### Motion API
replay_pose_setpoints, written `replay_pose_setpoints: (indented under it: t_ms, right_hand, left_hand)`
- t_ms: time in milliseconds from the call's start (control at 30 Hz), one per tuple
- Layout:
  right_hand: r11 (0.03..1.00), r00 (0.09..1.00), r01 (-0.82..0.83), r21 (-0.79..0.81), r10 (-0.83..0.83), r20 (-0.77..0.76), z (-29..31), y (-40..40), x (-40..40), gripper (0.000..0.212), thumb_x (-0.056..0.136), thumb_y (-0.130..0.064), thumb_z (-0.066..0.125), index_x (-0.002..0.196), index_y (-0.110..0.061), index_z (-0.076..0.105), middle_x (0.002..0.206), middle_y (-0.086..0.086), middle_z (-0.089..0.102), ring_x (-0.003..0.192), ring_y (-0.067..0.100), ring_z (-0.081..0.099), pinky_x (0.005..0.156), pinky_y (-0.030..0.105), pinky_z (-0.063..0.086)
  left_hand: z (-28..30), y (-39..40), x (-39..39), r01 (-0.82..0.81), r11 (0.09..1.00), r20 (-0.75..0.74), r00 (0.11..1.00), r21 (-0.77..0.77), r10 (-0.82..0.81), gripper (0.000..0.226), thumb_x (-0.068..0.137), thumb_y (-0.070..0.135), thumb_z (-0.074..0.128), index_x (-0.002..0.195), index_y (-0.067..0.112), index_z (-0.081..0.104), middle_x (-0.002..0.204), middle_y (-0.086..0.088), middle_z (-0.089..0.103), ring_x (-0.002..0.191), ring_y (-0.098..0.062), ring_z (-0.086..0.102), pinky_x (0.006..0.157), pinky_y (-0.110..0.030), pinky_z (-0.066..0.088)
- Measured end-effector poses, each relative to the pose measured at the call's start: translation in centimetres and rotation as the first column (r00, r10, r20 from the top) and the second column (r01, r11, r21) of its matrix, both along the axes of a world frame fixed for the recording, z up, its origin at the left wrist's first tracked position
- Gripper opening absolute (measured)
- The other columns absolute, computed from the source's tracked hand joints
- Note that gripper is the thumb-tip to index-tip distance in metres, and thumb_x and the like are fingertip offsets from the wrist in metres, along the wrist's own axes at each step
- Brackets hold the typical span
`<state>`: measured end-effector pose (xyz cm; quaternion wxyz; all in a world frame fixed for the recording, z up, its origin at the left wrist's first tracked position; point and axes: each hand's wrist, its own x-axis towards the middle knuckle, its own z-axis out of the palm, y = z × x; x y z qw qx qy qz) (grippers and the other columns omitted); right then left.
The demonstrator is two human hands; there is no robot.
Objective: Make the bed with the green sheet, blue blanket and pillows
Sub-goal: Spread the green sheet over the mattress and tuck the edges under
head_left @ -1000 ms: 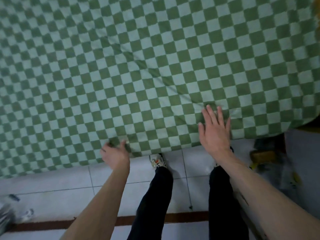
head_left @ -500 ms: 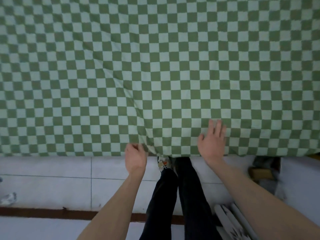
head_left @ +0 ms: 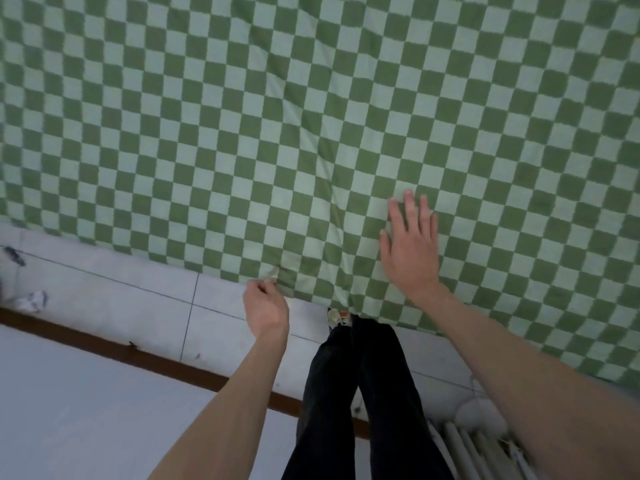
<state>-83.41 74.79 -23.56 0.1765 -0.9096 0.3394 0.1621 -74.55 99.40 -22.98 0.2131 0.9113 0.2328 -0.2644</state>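
- Nearest you, at the lower right corner, pale ribbed tubes (head_left: 485,452) lie on the floor; what they are you cannot tell.
- Your legs (head_left: 363,393) in black trousers stand on the white tile floor (head_left: 104,299), close together, with one shoe (head_left: 339,317) showing just under the sheet's edge.
- A brown strip (head_left: 138,356) runs slantwise across the floor behind your legs.
- Your left hand (head_left: 266,308) is at the sheet's hanging edge, its fingers (head_left: 261,289) curled and pinching a small fold of the cloth.
- Your right hand (head_left: 410,247) lies flat on the sheet (head_left: 277,116) near its edge, fingers straight and together, grasping nothing.
- A long crease runs up the sheet from the pinched fold, between your two hands.
- The green checked sheet is spread over the bed and fills the far part of the view; its near edge hangs over the side, above the floor.
- At the far left, small dark and white scraps (head_left: 33,301) lie on the tiles, too blurred to name.
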Motion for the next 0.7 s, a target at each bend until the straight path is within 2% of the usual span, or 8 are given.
replay_pose_setpoints:
  t_ms: [100,200,267,333,400,533,600,700]
  right_hand:
    - [0.995,0.994,0.099,-0.007,-0.099,0.036,-0.9,-3.0,3.9,0.059,0.104,-0.034,0.035,0.158,-0.018,0.021,0.167,0.011,0.009,0.154,0.033,0.004,0.123,0.056,0.013]
    - [0.99,0.991,0.133,-0.036,-0.132,0.021,-2.5,-4.2,6.5,0.061,0.103,-0.038,0.034,0.158,-0.018,0.021,0.168,0.01,0.007,0.154,0.036,0.004,0.122,0.059,0.01]
    - [0.985,0.988,0.157,-0.07,-0.157,-0.004,-3.6,-3.5,7.4,0.063,0.102,-0.04,0.031,0.159,-0.018,0.018,0.168,0.009,0.004,0.153,0.038,0.002,0.122,0.061,0.005]
    - [0.977,0.981,0.193,-0.089,-0.194,-0.01,-4.1,-2.4,7.6,0.064,0.104,-0.041,0.028,0.16,-0.015,0.014,0.168,0.01,0.003,0.153,0.038,0.001,0.121,0.062,0.004]
    - [0.973,0.975,0.222,-0.071,-0.222,0.005,-4.2,-1.1,7.6,0.065,0.105,-0.043,0.026,0.16,-0.013,0.009,0.168,0.012,0.003,0.153,0.038,0.001,0.121,0.062,0.006]
    - [0.988,0.99,0.142,-0.059,-0.141,0.023,-4.3,1.7,6.6,0.069,0.104,-0.046,0.026,0.161,-0.014,0.004,0.167,0.015,-0.001,0.154,0.037,-0.001,0.121,0.062,0.007]
    - [0.994,0.996,0.084,-0.064,-0.082,0.03,-4.5,2.5,5.9,0.068,0.104,-0.047,0.024,0.161,-0.016,0.002,0.167,0.015,-0.003,0.154,0.036,-0.002,0.12,0.063,0.006]
    - [0.996,0.999,0.043,-0.076,-0.041,0.034,-4.6,3.1,5.4,0.067,0.105,-0.049,0.021,0.161,-0.018,0.0,0.167,0.014,-0.004,0.154,0.035,-0.003,0.119,0.064,0.007]
  left_hand:
    - [-0.1,2.0,0.7,-0.115,0.993,0.0,0.993,0.026,0.115,0.025,0.103,0.041,0.051,0.107,0.016,0.053,0.104,-0.004,0.063,0.091,-0.029,0.063,0.08,-0.045,0.051]
    - [-1.2,2.4,3.4,-0.26,0.965,-0.015,0.966,-0.034,0.26,0.047,0.093,0.052,0.067,0.118,0.018,0.048,0.106,0.0,0.06,0.093,-0.024,0.059,0.083,-0.039,0.047]
    - [-1.7,2.5,4.4,-0.287,0.958,-0.009,0.958,-0.017,0.287,0.044,0.09,0.047,0.073,0.112,0.016,0.051,0.099,0.0,0.063,0.09,-0.024,0.06,0.081,-0.036,0.046]
    - [-1.9,2.8,4.5,-0.3,0.954,0.03,0.954,-0.014,0.3,0.029,0.092,0.04,0.073,0.099,0.016,0.059,0.092,0.001,0.067,0.089,-0.024,0.066,0.079,-0.036,0.049]
    - [-1.8,3.2,4.5,-0.295,0.955,0.038,0.955,-0.015,0.296,0.021,0.095,0.036,0.07,0.09,0.017,0.063,0.091,-0.002,0.071,0.088,-0.025,0.069,0.083,-0.041,0.055]
    - [-1.2,4.2,4.9,-0.395,0.916,0.021,0.918,-0.075,0.397,0.019,0.099,0.034,0.063,0.088,0.019,0.059,0.086,0.0,0.068,0.081,-0.022,0.068,0.085,-0.046,0.059]
    - [-0.7,5.0,5.2,-0.431,0.896,-0.055,0.902,-0.103,0.428,0.019,0.096,0.037,0.067,0.089,0.02,0.06,0.086,0.0,0.068,0.076,-0.019,0.065,0.085,-0.046,0.061]
    - [0.0,6.4,6.7,-0.465,0.874,-0.202,0.877,-0.138,0.435,0.042,0.088,0.052,0.071,0.106,0.016,0.059,0.096,-0.003,0.068,0.082,-0.017,0.065,0.084,-0.044,0.06]
